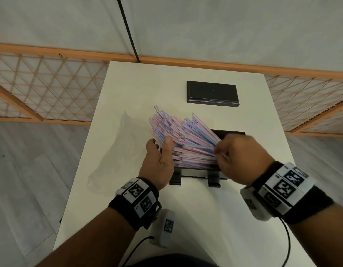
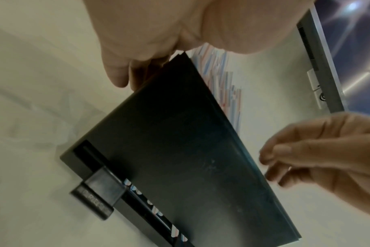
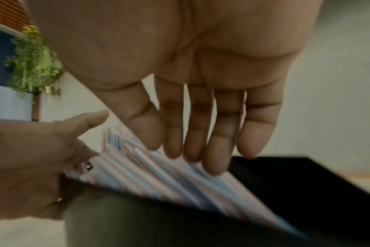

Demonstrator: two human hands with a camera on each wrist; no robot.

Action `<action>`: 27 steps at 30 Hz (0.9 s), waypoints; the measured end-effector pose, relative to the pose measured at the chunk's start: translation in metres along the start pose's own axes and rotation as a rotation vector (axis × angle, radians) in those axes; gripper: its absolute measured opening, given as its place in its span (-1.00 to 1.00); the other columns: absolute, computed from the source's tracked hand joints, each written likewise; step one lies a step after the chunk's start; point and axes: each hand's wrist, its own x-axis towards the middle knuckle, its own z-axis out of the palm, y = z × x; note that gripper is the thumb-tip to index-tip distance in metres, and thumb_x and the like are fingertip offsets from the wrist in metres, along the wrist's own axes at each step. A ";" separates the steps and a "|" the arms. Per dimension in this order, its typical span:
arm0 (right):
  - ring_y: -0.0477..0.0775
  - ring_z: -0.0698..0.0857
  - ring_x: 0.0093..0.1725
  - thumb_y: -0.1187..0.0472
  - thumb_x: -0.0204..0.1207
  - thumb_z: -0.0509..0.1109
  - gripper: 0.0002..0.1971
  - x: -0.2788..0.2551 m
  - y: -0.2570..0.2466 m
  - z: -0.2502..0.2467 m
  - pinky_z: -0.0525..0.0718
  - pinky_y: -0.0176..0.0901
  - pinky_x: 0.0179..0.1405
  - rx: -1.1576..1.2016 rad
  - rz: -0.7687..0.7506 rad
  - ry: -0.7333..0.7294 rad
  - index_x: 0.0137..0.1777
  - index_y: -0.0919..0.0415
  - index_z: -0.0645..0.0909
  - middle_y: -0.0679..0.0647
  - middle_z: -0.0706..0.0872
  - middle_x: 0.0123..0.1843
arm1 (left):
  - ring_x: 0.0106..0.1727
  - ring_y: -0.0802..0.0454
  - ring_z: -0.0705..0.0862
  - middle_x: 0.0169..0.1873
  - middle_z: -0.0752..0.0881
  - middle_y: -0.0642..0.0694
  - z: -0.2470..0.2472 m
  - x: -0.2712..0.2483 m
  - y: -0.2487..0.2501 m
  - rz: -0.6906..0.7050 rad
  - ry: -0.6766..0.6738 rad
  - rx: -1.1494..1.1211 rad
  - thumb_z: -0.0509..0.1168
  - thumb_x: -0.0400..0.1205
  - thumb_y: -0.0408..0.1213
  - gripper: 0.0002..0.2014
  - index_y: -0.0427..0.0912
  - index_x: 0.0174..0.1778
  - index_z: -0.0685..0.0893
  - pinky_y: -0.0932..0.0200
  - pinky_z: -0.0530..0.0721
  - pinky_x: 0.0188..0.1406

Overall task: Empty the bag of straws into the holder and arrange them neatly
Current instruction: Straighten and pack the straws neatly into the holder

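So the straws [image 1: 183, 139] are piled in the black holder [image 1: 232, 134], fanned out and sticking up past its far left corner, not lined up at all. Left hand [image 1: 160, 160] is flat against the holder's left end, fingers straight, thumb up against the pile. Right hand [image 1: 242, 157] is at the holder's right end, fingers [image 3: 217, 147] straight and resting on top of the straws. The empty clear bag [image 1: 116, 151] lies flat left of the holder, a black lid [image 1: 212, 94] sits behind it, all on a white table [image 1: 195, 218].
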 end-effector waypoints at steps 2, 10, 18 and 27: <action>-0.01 0.70 -0.32 -0.04 0.49 0.40 -0.75 -0.007 0.002 0.013 0.66 -0.12 -0.24 0.066 0.007 -0.177 -0.25 0.09 0.75 -0.02 0.75 -0.34 | 0.06 0.44 0.59 0.07 0.60 0.28 0.002 0.000 0.001 0.000 -0.006 0.007 -0.04 0.53 0.34 -0.29 -0.15 0.40 0.38 0.22 0.49 0.21; 0.02 0.65 -0.22 -0.44 0.43 0.12 -0.46 0.000 0.009 0.045 0.68 -0.02 -0.14 0.137 -0.046 -0.208 -0.13 0.02 0.63 -0.06 0.67 -0.27 | 0.16 0.35 0.58 0.20 0.57 0.15 0.008 -0.005 0.011 0.007 0.022 -0.021 0.00 0.54 0.26 -0.34 -0.04 0.49 0.33 0.79 0.39 -0.03; 0.03 0.68 -0.19 -0.57 0.41 -0.17 -0.32 0.002 0.009 0.055 0.64 -0.09 -0.13 0.109 0.018 -0.272 -0.18 -0.03 0.50 -0.07 0.65 -0.27 | 0.14 0.43 0.59 0.12 0.57 0.32 0.009 0.004 0.009 -0.090 0.091 -0.123 0.06 0.65 0.37 -0.42 0.06 0.45 0.36 0.33 0.48 0.27; -0.02 0.71 -0.29 -0.33 0.65 0.07 -0.53 0.012 -0.007 0.046 0.71 -0.02 -0.12 0.172 -0.019 -0.381 -0.13 0.02 0.60 -0.01 0.71 -0.34 | 0.33 0.23 0.54 0.39 0.53 0.19 0.007 0.006 0.012 -0.238 0.044 -0.244 -0.04 0.64 0.46 -0.21 0.02 0.67 0.31 0.18 0.43 0.31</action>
